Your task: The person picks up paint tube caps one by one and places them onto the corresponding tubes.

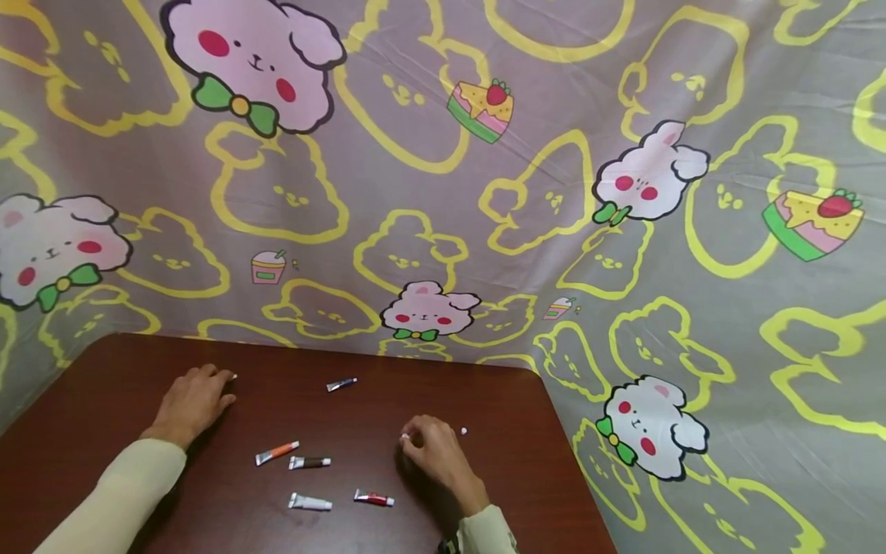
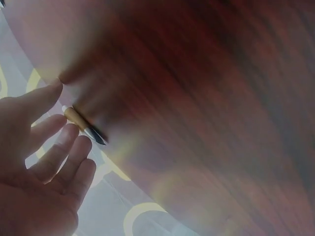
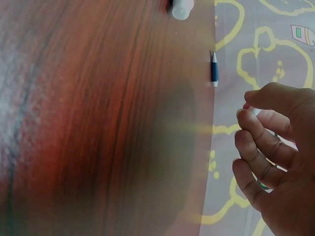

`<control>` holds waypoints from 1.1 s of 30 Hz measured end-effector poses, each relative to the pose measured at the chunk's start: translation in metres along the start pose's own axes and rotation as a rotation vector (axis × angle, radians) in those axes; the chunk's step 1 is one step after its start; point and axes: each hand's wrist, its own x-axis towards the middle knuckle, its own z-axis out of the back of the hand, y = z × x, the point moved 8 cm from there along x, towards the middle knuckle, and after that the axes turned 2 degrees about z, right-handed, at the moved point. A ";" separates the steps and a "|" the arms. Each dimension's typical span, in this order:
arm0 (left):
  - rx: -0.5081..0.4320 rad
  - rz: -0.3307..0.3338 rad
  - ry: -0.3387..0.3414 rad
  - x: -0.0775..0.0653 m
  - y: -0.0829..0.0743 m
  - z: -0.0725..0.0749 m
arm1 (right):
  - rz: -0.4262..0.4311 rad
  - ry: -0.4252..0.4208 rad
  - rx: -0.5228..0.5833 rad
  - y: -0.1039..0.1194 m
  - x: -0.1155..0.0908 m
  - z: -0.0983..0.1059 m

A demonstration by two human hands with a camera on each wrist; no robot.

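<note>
In the head view my left hand point(image 1: 194, 404) reaches over the back left of the table, fingers loosely extended. Right at its fingertips lies an ochre paint tube point(image 2: 75, 118) with a white cap; in the head view it is mostly hidden behind the hand. My right hand point(image 1: 436, 454) hovers over the right side of the table, thumb and index finger pinching a small white piece point(image 3: 255, 111), mostly covered by the fingertips. Nearest to that hand on the table is a small white bit point(image 1: 464, 431). A blue paint tube point(image 1: 342, 385) lies between the hands, farther back.
Toward the front lie an orange tube point(image 1: 277, 453), a dark brown tube point(image 1: 309, 462), a white tube point(image 1: 310, 502) and a red tube point(image 1: 374, 498). A patterned cloth point(image 1: 415, 192) hangs behind and right of the brown table point(image 1: 228, 500).
</note>
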 end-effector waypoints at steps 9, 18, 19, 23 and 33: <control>0.033 0.009 -0.064 0.003 0.005 0.008 | 0.041 -0.037 0.006 0.007 -0.002 0.006; 0.048 0.039 -0.055 0.002 0.010 0.009 | 0.059 -0.041 -0.003 0.011 -0.006 0.006; 0.052 0.038 -0.056 0.002 0.011 0.009 | 0.061 -0.040 -0.010 0.011 -0.007 0.005; 0.050 0.032 -0.076 0.002 0.013 0.009 | 0.071 -0.044 -0.018 0.012 -0.009 0.006; 0.009 0.040 -0.020 0.007 0.018 0.005 | 0.070 -0.087 0.012 0.014 -0.011 0.009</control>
